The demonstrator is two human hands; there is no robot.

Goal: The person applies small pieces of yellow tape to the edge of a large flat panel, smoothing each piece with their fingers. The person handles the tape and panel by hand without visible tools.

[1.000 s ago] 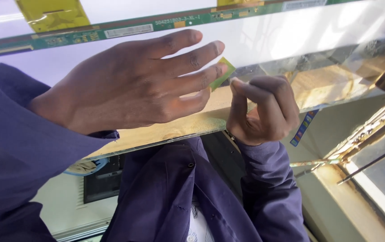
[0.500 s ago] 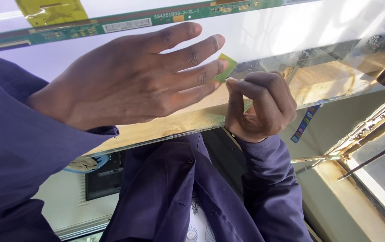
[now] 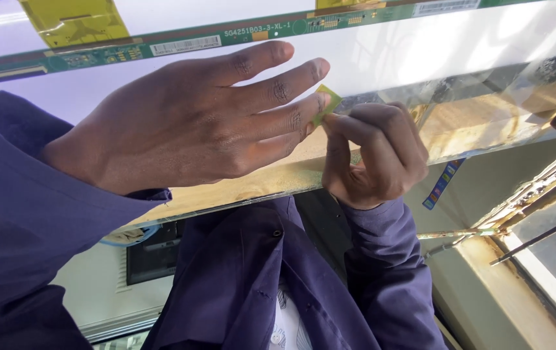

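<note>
A: Where is the tab [image 3: 327, 104] against the hands?

B: Small, yellow-green, wedged right where the two hands meet. The left hand [image 3: 194, 123] lies flat over the panel [image 3: 420, 52], fingers straight and close together, and the tips of its middle fingers touch the tab's left edge. The right hand [image 3: 375, 155] is curled, fingers bunched and drawn together just under the tab. It looks like a pinch on the tab's lower end, but the contact itself is covered by the fingers, so I can't tell for certain.

A: And the panel?

B: Large, glossy sheet, pale and mirror-like. A narrow green circuit strip [image 3: 161, 42] runs along its far edge, with yellow ribbon film [image 3: 74, 19] folded over it at upper left and another patch at top centre. The tab sits on the panel's surface, below the strip, about mid-frame.

A: Any containers?

B: None in view. A metal frame [image 3: 524, 214] with thin rods sits at lower right, beside what seems a window ledge.

A: What is hard to read?

B: Most of the tab is hidden by fingers; only a corner shows. The panel's ends are cut off left and right. Its lower half mirrors the room in brownish tones, blurred. Purple sleeves [image 3: 25, 214] and a purple jacket fill the bottom. A dark box [image 3: 155, 253] shows below the panel's near edge, partly covered.
</note>
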